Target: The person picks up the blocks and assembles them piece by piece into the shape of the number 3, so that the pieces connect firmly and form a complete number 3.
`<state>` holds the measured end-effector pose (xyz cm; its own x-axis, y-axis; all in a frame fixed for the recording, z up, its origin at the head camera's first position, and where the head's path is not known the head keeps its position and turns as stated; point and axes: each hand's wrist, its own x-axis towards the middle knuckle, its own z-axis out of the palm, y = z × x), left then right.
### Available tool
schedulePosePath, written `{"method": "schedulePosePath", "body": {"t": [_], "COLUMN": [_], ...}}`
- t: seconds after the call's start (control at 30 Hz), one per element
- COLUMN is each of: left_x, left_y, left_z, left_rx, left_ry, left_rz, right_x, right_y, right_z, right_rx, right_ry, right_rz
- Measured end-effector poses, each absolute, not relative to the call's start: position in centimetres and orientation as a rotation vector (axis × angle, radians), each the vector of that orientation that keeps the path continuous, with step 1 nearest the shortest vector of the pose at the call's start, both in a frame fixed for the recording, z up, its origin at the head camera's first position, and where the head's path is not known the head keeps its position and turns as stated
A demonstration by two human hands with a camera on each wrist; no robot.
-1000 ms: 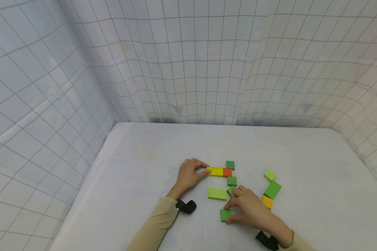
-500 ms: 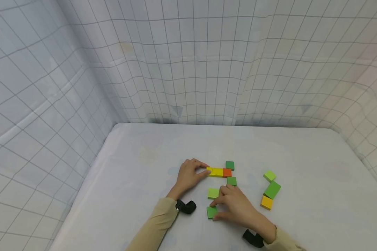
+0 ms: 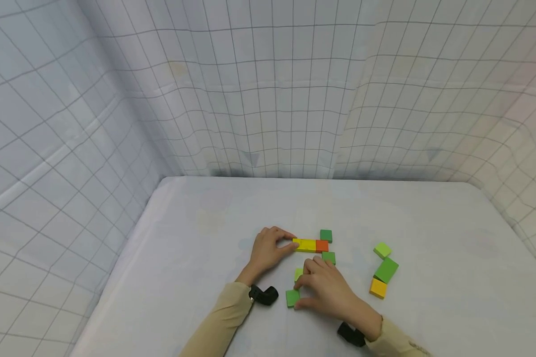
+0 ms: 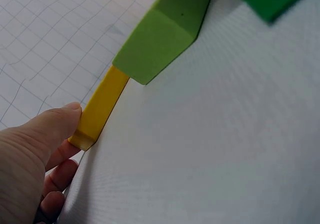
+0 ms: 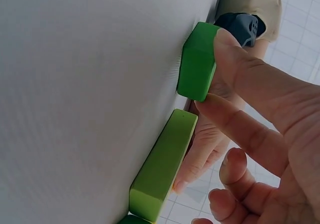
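Observation:
My left hand (image 3: 266, 250) pinches the left end of a yellow block (image 3: 305, 245) between thumb and fingers. An orange-red block (image 3: 322, 246) adjoins that block's right end. Lower down, my right hand (image 3: 328, 290) pinches a small green square block (image 3: 292, 298) with thumb and index finger; its other fingers are curled in the right wrist view. Just beyond the held square lies a light green rectangular block (image 5: 162, 166), mostly covered by my right hand in the head view. Green squares (image 3: 326, 235) (image 3: 328, 257) sit above and below the orange-red one.
To the right, a loose group holds a light green block (image 3: 382, 250), a green rectangular block (image 3: 386, 270) and a yellow-orange block (image 3: 378, 288). White cloth covers the table (image 3: 214, 218). Gridded white curtains (image 3: 268, 99) stand behind and at both sides.
My right hand has carried the green square leftward and slightly away from me, covering more of the light green rectangular block. My left hand keeps its place on the yellow block.

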<state>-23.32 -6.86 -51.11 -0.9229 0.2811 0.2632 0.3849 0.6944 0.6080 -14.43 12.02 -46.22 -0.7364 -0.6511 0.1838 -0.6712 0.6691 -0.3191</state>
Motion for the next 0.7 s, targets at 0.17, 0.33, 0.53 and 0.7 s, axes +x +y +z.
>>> {"method": "schedulePosePath", "body": {"t": [0.17,0.33,0.53,0.7], "left_x": [-23.3,-23.3,-23.3,-23.4], "left_y": [-6.8,-6.8,-6.8,-6.7], "left_z": [-51.2,-51.2,-51.2,-51.2], "left_rx": [-0.517,-0.514,-0.519,-0.525], "left_ry": [-2.773,-2.772,-2.768,-2.767], "left_rz": [-1.047,-1.036,-1.025,-1.024], "right_x": [-14.7,-14.9,-15.2,-15.3], "right_y": [11.6,11.1,10.6,10.3], "right_z": [-46.1,-46.0,-46.2,-46.4], "right_rx": [1.115,1.106,1.035,0.975], "right_ry": [-2.786,-2.76,-2.748,-2.731], "right_rz": [0.534,0.525,0.518,0.529]}}
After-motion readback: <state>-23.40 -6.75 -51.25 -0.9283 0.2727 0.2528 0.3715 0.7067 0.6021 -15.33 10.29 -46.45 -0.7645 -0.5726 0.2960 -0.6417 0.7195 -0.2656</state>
